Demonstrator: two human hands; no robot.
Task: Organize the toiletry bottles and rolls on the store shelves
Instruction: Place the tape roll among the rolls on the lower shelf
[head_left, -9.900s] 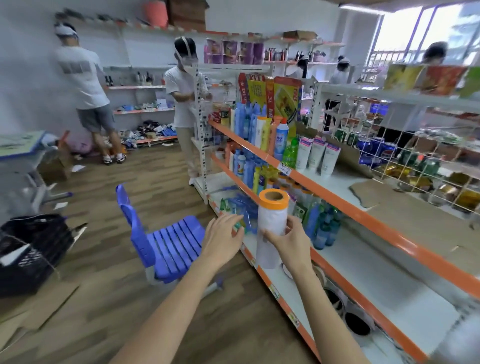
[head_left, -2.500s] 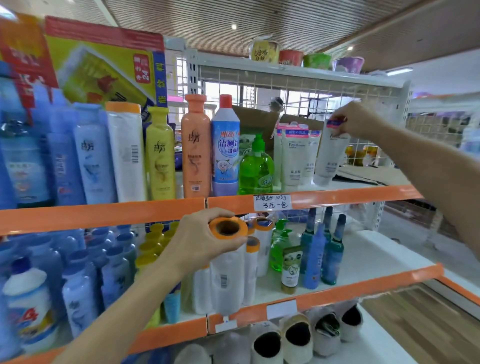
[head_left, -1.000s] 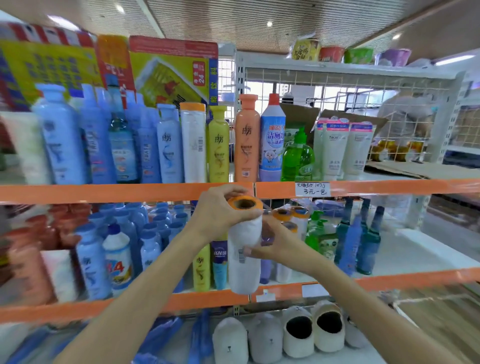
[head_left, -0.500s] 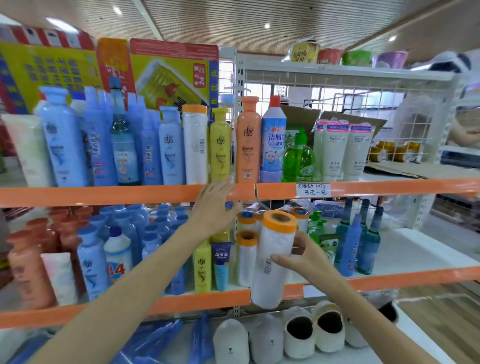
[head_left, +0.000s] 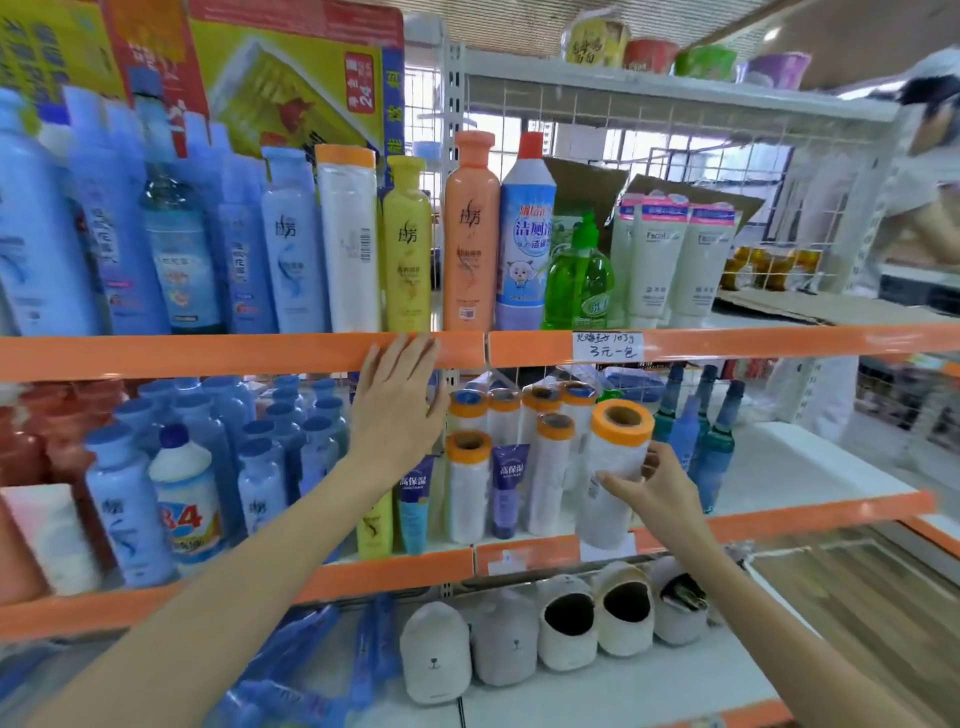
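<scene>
The right hand (head_left: 655, 491) grips the orange-capped roll (head_left: 613, 467) at the middle shelf (head_left: 524, 553) front edge, right of the matching rolls (head_left: 511, 457). The left hand (head_left: 397, 410) hovers flat, fingers straight. Placement step; next, seat the roll upright beside its group.

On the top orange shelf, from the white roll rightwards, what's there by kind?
White roll: 1
Tall bottles: 3
Green pump bottle: 1
White tubes: 3
Total: 8
</scene>
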